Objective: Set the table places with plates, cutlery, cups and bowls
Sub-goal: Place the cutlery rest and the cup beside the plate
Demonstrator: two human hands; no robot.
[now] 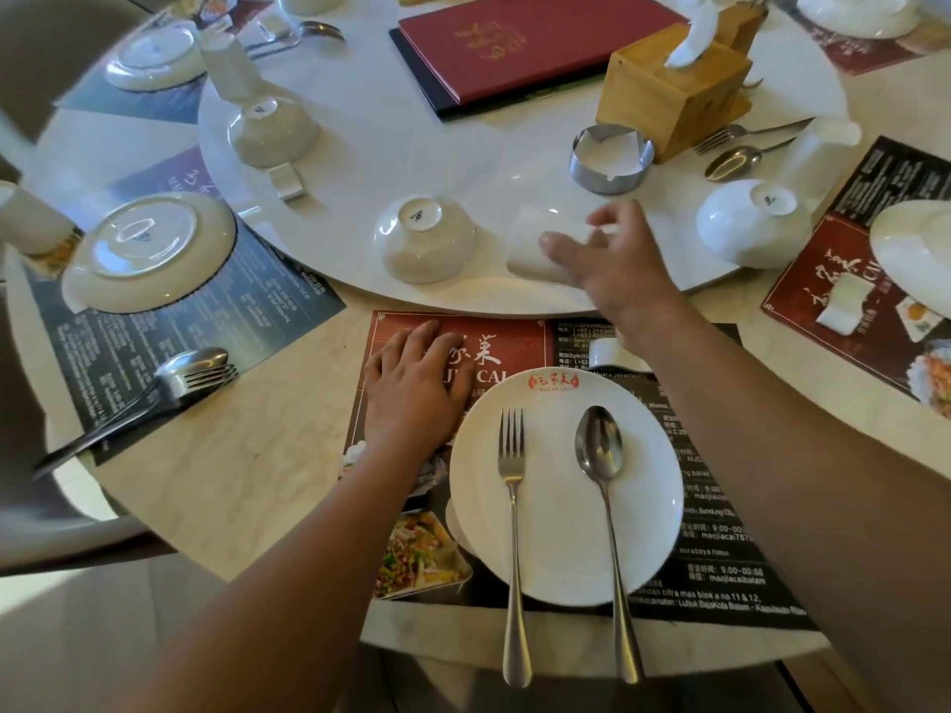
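A round white plate (566, 517) with a red logo at its far rim sits upright on the printed placemat (411, 347). On it lie 1 steel fork (513, 506) and 1 steel spoon (604, 486), side by side, handles overhanging the near rim. Beyond, on the white turntable (411, 146), 1 white bowl (424, 239) rests upside down beside a white cup (535, 244) lying on its side.

Restaurant: turntable (463, 146), red menu (520, 38), printed placemats (720, 573).

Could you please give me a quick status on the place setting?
Right hand closing on the white cup, lying on the turntable. Left hand flat on the placemat. Nothing blocking.
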